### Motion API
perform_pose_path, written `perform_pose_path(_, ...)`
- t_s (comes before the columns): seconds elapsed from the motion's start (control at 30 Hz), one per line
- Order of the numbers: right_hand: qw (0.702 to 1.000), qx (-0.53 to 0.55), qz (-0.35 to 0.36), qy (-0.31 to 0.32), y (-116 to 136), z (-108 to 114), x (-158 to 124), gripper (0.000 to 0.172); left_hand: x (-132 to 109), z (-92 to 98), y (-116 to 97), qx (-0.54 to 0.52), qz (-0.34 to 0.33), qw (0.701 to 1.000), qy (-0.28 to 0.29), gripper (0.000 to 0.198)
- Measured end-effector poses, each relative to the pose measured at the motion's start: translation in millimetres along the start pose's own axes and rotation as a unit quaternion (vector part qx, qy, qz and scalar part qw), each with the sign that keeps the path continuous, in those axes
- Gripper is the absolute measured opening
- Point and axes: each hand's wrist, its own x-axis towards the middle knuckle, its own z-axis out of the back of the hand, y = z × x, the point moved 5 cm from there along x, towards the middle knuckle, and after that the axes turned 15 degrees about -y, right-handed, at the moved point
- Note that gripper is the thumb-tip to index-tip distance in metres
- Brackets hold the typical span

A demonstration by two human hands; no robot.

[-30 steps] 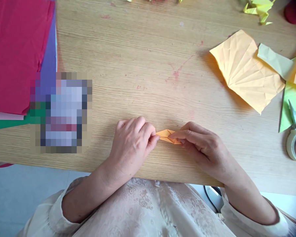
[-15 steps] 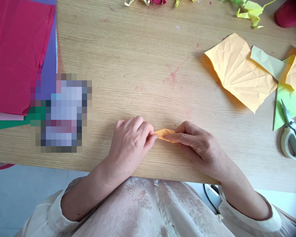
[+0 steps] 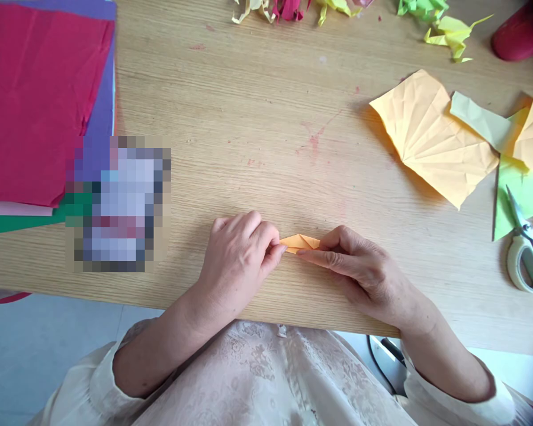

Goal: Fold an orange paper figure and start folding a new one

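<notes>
A small folded piece of orange origami paper (image 3: 301, 241) lies between my two hands, close to the front edge of the wooden table (image 3: 249, 106). My left hand (image 3: 244, 254) pinches its left end between thumb and forefinger. On the other side, my right hand (image 3: 359, 266) grips the right end, its forefinger laid along the lower edge of the paper. Both ends of the folded paper are hidden by my fingers. A crease shows across its visible middle.
A creased orange sheet (image 3: 435, 142) lies at the right, near paper scraps and white-handled scissors (image 3: 526, 248). Coloured paper sheets (image 3: 35, 106) are stacked at the left beside a pixelated, phone-shaped object (image 3: 124, 207). Several folded paper figures (image 3: 453, 35) stand along the back.
My right forefinger has slid down to the lower edge of the orange paper, uncovering more of its upper face. The whole view has shifted slightly.
</notes>
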Motion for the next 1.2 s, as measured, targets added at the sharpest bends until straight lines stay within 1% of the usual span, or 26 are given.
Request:
perform_pose_path(0.2,0.998,-0.049,0.024,0.008,3.7,-3.8,-0.8,0.049,-0.3,-0.7,0.5,-0.003,0.006,1.0,-0.003,0.017)
perform_pose_path(0.33,0.996,-0.079,0.04,0.014,5.2,-6.0,-2.3,0.046,-0.9,0.1,1.6,-0.018,0.009,1.0,-0.005,0.018)
perform_pose_path(0.43,0.994,-0.091,0.056,0.016,5.8,-6.9,-3.7,0.046,-5.4,6.0,5.6,-0.045,0.01,0.999,-0.017,0.015)
perform_pose_path(0.5,0.994,-0.092,0.062,0.019,5.6,-7.4,-4.3,0.046,-11.5,13.2,9.0,-0.063,0.008,0.997,-0.04,0.01)
perform_pose_path(0.53,0.994,-0.091,0.062,0.019,5.4,-7.4,-4.3,0.045,-15.3,17.1,9.8,-0.067,0.0,0.996,-0.053,0.008)
perform_pose_path(0.57,0.994,-0.09,0.062,0.017,5.3,-7.4,-4.2,0.045,-19.5,21.2,9.6,-0.064,-0.015,0.995,-0.07,0.012)
perform_pose_path(0.63,0.994,-0.087,0.057,0.014,5.1,-7.2,-3.7,0.045,-28.5,25.5,5.5,-0.049,-0.071,0.993,-0.081,0.028)
perform_pose_path(0.7,0.995,-0.086,0.055,0.012,5.0,-7.1,-3.1,0.045,-36.7,25.2,1.1,-0.029,-0.121,0.99,-0.069,0.039)
perform_pose_path(0.73,0.995,-0.085,0.055,0.012,5.0,-7.2,-2.9,0.045,-39.8,23.8,-0.3,-0.016,-0.139,0.989,-0.057,0.042)
perform_pose_path(0.8,0.995,-0.083,0.056,0.012,5.3,-7.4,-2.6,0.045,-43.9,21.0,-1.4,0.004,-0.164,0.986,-0.035,0.043)
perform_pose_path(0.87,0.995,-0.082,0.057,0.013,5.3,-7.7,-2.6,0.044,-44.8,20.7,-0.9,0.003,-0.175,0.984,-0.031,0.043)
perform_pose_path(0.93,0.995,-0.082,0.057,0.015,5.3,-7.9,-2.8,0.044,-42.1,22.0,1.6,-0.03,-0.151,0.988,-0.033,0.041)
perform_pose_path(1.0,0.995,-0.085,0.055,0.02,5.2,-8.2,-3.1,0.043,-35.9,23.2,5.7,-0.069,-0.094,0.992,-0.041,0.034)
perform_pose_path(1.07,0.994,-0.088,0.054,0.025,4.9,-8.4,-3.5,0.043,-28.1,22.8,8.6,-0.088,-0.042,0.994,-0.053,0.022)
perform_pose_path(1.13,0.994,-0.089,0.054,0.028,4.8,-8.5,-3.8,0.044,-20.6,20.1,8.4,-0.093,-0.016,0.994,-0.054,0.012)
perform_pose_path(1.2,0.994,-0.087,0.057,0.027,5.0,-8.3,-4.2,0.045,-14.4,16.1,6.9,-0.093,-0.006,0.995,-0.042,0.008)
